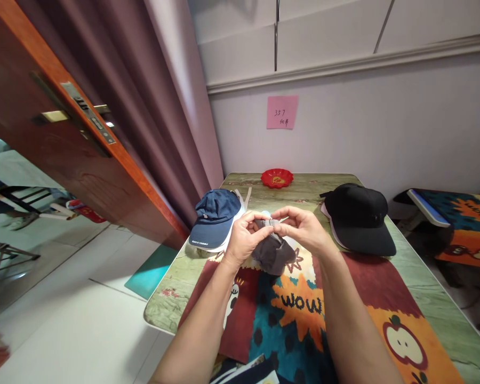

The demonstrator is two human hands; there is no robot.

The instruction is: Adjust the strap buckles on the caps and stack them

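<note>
Bare forearms reach over a printed mat, left hand and right hand nearly meeting, fingertips pinching a soft, crumpled dark-grey cloth article. Its paler band runs crosswise, about equally near each hand; the body droops below. Leftward sits a navy baseball cap, rightward a rounded black one; beyond, a glossy scalloped red dish.

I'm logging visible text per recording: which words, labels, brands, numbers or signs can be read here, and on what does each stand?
"357": square pink paper note; handwriting beneath unclear.
"WOW": multicoloured patterned cloth, lower middle.
"WOW" (seemingly; blurred): similar cloth, right edge.
Too small to read: brim lettering and crown logo, blue fabric cap.
Too small: mark on black fabric cap.
Blurred: marking, metal lock plate.
None readable: dark grey fabric item.
</note>
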